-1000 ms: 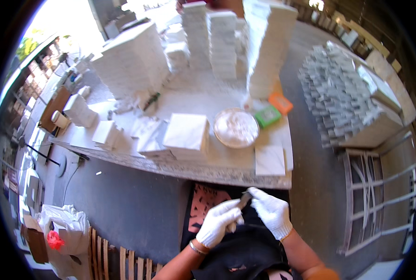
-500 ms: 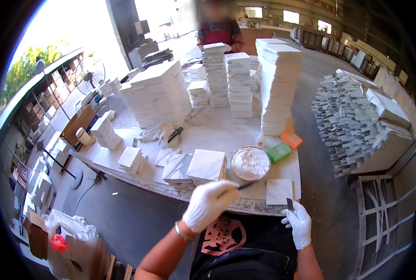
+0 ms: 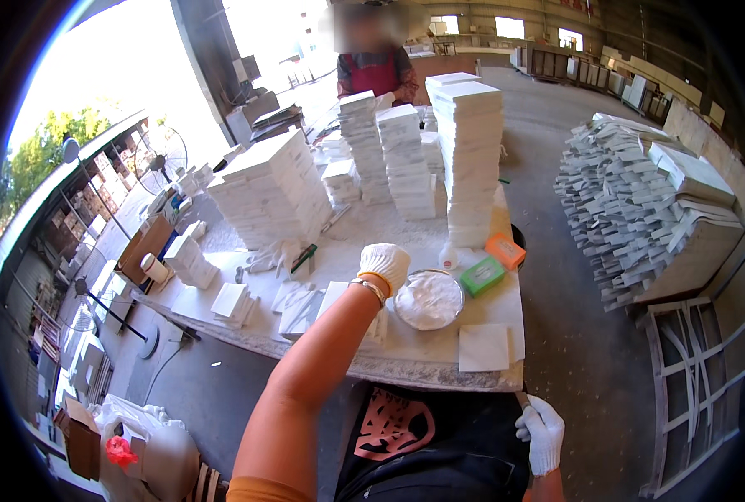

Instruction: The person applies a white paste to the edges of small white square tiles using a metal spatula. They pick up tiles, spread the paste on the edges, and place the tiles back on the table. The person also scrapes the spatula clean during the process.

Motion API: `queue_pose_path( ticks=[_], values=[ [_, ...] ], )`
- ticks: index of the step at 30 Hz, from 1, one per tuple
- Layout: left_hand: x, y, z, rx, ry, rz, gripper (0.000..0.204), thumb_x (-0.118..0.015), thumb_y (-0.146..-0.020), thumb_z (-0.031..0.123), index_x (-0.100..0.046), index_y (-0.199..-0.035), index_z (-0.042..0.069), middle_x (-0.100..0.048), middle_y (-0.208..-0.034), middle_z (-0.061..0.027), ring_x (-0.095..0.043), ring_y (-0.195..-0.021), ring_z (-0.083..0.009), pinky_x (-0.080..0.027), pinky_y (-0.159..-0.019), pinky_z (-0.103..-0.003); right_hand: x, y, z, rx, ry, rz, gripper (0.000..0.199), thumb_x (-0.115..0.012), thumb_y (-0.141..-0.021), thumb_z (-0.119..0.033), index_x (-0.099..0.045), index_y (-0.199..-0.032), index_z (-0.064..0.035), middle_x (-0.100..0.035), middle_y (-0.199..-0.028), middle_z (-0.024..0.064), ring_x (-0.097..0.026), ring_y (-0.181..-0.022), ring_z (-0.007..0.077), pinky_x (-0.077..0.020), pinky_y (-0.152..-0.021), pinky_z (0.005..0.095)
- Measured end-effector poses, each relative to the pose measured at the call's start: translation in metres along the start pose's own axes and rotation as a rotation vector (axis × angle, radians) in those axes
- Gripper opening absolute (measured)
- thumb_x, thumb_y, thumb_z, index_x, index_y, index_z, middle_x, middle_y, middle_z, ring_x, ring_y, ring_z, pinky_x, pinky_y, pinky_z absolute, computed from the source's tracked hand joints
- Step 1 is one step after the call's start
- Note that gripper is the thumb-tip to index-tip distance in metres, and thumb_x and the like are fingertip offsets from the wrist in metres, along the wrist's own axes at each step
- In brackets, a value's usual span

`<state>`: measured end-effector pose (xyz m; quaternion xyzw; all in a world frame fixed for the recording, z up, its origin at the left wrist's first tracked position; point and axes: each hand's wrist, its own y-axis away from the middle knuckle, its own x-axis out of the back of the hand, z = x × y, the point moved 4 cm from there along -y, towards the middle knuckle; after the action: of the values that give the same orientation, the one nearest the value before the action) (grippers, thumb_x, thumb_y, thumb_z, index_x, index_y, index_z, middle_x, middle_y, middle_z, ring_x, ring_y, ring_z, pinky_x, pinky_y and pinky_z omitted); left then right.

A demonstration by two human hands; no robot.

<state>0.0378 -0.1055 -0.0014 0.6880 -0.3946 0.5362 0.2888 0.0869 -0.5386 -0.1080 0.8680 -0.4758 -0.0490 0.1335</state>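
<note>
Bench (image 3: 406, 368) is carrying tall white tile stacks (image 3: 473, 159) at 12 o'clock, with a second person standing beyond them. Left hand (image 3: 385, 266), gloved, is reaching out over a short tile pile (image 3: 352, 308) at bench centre, fingers curled down; whether it is grasping a tile I cannot tell. Likely step: taking a tile, which calls for a clean pinch and lift. Bowl (image 3: 428, 299) at 3 o'clock of that hand is holding white powder or paste. Right hand (image 3: 543, 431) is hanging clenched at 5 o'clock, apparently around a small tool.
</note>
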Motion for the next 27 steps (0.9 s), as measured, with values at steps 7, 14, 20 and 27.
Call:
queue_pose_path(
  ticks=[7,14,20,27],
  values=[
    [-0.036,-0.026,0.009,-0.012,-0.020,-0.091,0.018,-0.066,-0.080,0.020,-0.080,-0.088,0.012,-0.076,-0.089,-0.0151,-0.074,-0.083,-0.0359,-0.058,-0.066,-0.045,0.029,0.007,0.014,-0.040,-0.037,0.063,0.038,-0.061,-0.097,-0.016,-0.064,-0.131,0.0021,-0.067,-0.075,0.0068,-0.056,-0.056,0.0082,-0.0426,-0.050,0.0221],
    [0.023,-0.017,0.005,-0.069,-0.074,0.052,0.055,-0.079,-0.068,0.048,-0.073,-0.114,0.018,-0.070,-0.107,-0.0120,-0.067,-0.100,-0.0339,-0.054,-0.081,-0.046,0.025,-0.001,-0.001,0.016,0.008,0.032,0.049,-0.060,-0.098,-0.014,-0.052,-0.143,0.0027,-0.072,-0.092,0.0091,-0.063,-0.067,0.0092,-0.0480,-0.057,0.0220],
    [0.108,0.071,0.068,-0.282,0.459,0.448,0.046,-0.076,-0.080,0.026,-0.068,-0.123,0.011,-0.068,-0.118,-0.0148,-0.064,-0.108,-0.0368,-0.051,-0.093,-0.046,0.019,-0.018,0.002,0.030,-0.023,0.013,0.036,-0.058,-0.098,-0.014,-0.060,-0.131,0.0009,-0.071,-0.095,0.0092,-0.066,-0.074,0.0113,-0.0532,-0.066,0.0253],
    [-0.010,0.143,0.139,-0.236,0.743,0.088,0.051,-0.076,-0.080,0.032,-0.064,-0.124,0.010,-0.062,-0.125,-0.0158,-0.060,-0.113,-0.0378,-0.049,-0.094,-0.047,0.023,-0.024,-0.002,0.020,0.009,0.018,0.030,-0.061,-0.099,-0.018,-0.063,-0.124,-0.0006,-0.071,-0.084,0.0076,-0.066,-0.068,0.0121,-0.0523,-0.061,0.0257]
  ],
)
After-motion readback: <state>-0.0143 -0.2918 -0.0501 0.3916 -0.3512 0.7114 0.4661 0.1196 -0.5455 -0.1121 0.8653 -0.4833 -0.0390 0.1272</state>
